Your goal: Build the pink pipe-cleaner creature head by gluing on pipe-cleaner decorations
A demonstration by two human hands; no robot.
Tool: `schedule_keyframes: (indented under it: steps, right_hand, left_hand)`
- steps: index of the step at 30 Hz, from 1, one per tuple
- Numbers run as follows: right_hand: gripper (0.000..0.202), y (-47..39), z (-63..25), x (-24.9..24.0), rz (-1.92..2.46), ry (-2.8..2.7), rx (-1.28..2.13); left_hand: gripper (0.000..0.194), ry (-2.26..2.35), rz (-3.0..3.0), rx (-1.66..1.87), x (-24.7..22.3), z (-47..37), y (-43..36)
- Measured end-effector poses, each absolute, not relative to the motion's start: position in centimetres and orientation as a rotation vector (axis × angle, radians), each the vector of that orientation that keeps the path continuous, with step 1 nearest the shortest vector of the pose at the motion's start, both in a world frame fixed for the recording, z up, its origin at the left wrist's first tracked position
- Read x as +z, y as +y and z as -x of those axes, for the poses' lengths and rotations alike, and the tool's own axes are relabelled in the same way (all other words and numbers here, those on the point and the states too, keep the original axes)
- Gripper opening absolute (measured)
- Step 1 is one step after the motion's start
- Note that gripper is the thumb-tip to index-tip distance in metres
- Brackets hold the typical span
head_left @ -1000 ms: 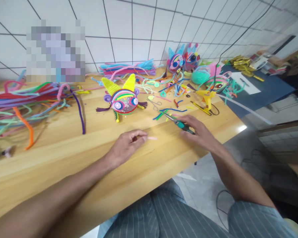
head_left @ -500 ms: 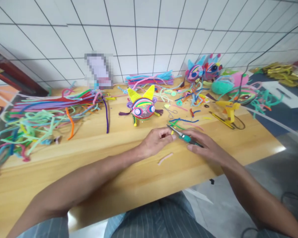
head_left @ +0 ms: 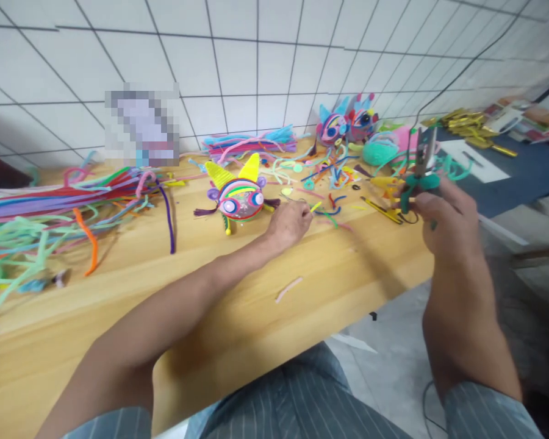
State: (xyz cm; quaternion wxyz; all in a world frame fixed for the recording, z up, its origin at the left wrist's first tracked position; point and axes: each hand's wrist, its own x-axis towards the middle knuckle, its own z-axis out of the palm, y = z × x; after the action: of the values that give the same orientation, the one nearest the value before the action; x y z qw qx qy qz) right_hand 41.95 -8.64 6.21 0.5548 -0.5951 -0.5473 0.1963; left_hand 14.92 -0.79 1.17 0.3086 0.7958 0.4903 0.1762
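Observation:
My left hand is closed on a short yellow strip, just right of a decorated figure with yellow ears and round pink and blue eyes. Raised at the right, my right hand grips green-handled scissors, their blades pointing up, in front of the yellow glue gun. A short pale pink strip lies on the wooden table below my left hand.
Fuzzy stems are heaped at the left and another bundle lies by the wall. Two similar figures stand at the back. Coloured scraps and a yellow cutter lie right of centre.
My right hand has lifted away to the right with the scissors, apart from my left hand. My left hand still holds the yellow strip, now nearer the figure. The view has shifted right.

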Motion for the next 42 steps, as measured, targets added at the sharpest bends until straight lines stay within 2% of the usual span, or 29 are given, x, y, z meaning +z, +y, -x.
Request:
schedule_keyframes:
  steps: [4,8,11,13,16,19,21,23,28,31,35,38,42]
  right_hand:
    - [0.02,-9.3,-41.9,6.4,1.338,-1.323,0.603]
    - [0.024,-9.7,-41.2,6.1,1.334,-1.348,0.613]
    - [0.029,-10.3,-40.5,6.4,1.307,-1.316,0.63]
    - [0.03,-10.7,-40.1,6.8,1.288,-1.293,0.656]
    - [0.034,-11.2,-39.9,7.0,1.288,-1.289,0.661]
    - [0.04,-11.5,-40.2,6.6,1.29,-1.321,0.597]
    - [0.043,-11.8,-40.4,6.1,1.284,-1.361,0.544]
    - [0.045,-12.3,-40.4,5.5,1.291,-1.391,0.533]
    - [0.047,-13.2,-39.1,3.9,1.36,-1.425,0.67]
    - [0.045,-13.3,-37.3,3.0,1.396,-1.489,0.739]
    - [0.039,-13.0,-34.9,2.5,1.362,-1.687,0.804]
    - [0.035,-12.8,-33.9,2.3,1.302,-1.814,0.759]
    - [0.035,-12.0,-33.5,1.8,1.289,-1.944,0.675]
  left_hand:
    - [0.033,1.319,-2.382,0.423,1.0,-17.5,-0.5]
    - [0.072,1.137,-2.686,0.452,-0.1,-19.8,-1.5]
    - [0.062,0.765,-2.848,0.277,-1.6,-21.2,-1.4]
    - [0.063,0.622,-2.889,0.113,-2.4,-22.0,-0.4]
    - [0.072,0.92,-2.852,0.069,-2.2,-22.7,1.8]
    - [0.067,0.99,-2.869,0.3,-0.3,-21.8,1.8]
    - [0.049,0.917,-2.882,0.359,1.4,-19.7,-0.3]
    - [0.035,0.992,-2.817,0.23,2.8,-16.6,-3.7]
    - [0.03,1.17,-2.574,-0.322,3.2,-8.8,-11.9]
    - [0.027,1.231,-2.479,-0.381,2.2,-7.4,-14.0]
    - [0.02,1.224,-2.314,-0.177,0.9,-7.4,-13.3]
    - [0.012,1.166,-1.915,0.295,0.5,-6.6,-11.2]
    - [0.028,0.975,-1.13,0.808,0.8,-5.0,-8.7]
